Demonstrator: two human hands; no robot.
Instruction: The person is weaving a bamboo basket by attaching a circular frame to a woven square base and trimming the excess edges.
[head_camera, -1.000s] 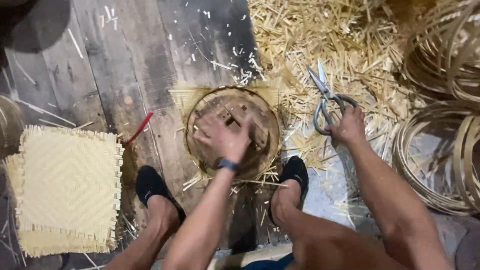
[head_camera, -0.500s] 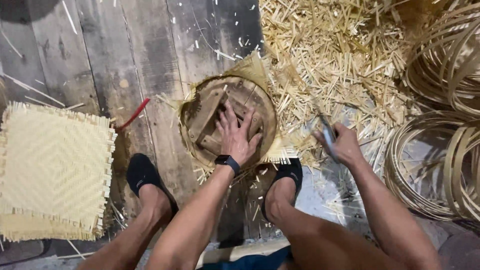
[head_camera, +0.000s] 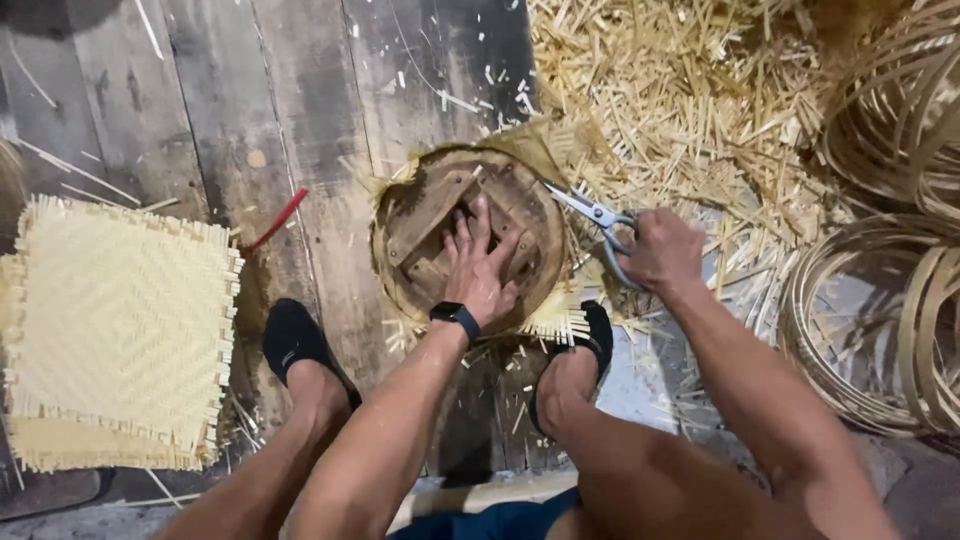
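Observation:
My left hand (head_camera: 478, 262), with a dark watch on the wrist, presses flat and spread on a round wooden form (head_camera: 420, 225) that lies on a woven bamboo piece on the floor. Frayed bamboo ends (head_camera: 558, 322) stick out from under the form's rim. My right hand (head_camera: 660, 250) grips metal scissors (head_camera: 590, 212), whose blades point left at the form's right edge. Both my feet in black shoes sit just below the form.
A square woven bamboo mat (head_camera: 110, 330) lies at the left. A heap of bamboo strip cuttings (head_camera: 690, 100) covers the floor at the upper right. Coils of bamboo hoops (head_camera: 880, 310) lie at the right. A red-handled tool (head_camera: 275, 220) rests on the dark planks.
My right hand picked the scissors off the cuttings and brought them left to the form's edge. My left hand stayed pressed on the form.

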